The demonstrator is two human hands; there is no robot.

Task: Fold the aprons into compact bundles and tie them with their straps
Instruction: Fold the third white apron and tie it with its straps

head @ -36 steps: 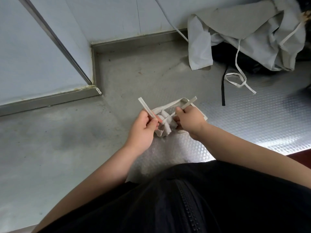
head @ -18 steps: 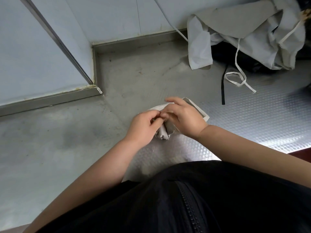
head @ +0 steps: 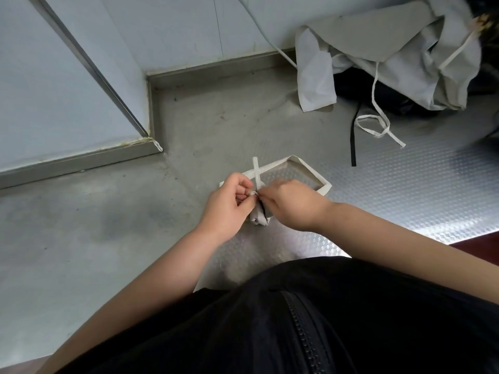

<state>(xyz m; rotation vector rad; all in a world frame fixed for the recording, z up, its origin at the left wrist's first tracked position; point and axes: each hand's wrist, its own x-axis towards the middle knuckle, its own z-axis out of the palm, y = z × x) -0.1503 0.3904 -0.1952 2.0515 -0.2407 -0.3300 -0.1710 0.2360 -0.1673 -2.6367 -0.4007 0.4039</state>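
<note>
Head view. Item: one folded apron bundle [head: 258, 218], small and grey, on the counter [head: 121, 252] directly in front of the person, between both hands.

Left grip [head: 232, 202]: fingers curled, thumb and forefinger pinching the strap [head: 256, 171] at the crossing on top of the bundle. One end stands up past the knuckles.

Right grip [head: 293, 205]: fingertips closed on the same strap at the crossing, slightly blurred.

Strap loop [head: 326, 188]: slack, lying on the counter beyond the hands.

Loose aprons [head: 378, 36]: heaped at far right, well apart.

Step in hand, by judgement: tying the knot. The next move calls for pulling both ends apart until the crossing cinches, with the bundle kept from unrolling.

Change from half a second ago: the right grip then covered the loop and no strap end showed. Now the loop lies exposed and the end sticks up.
</note>
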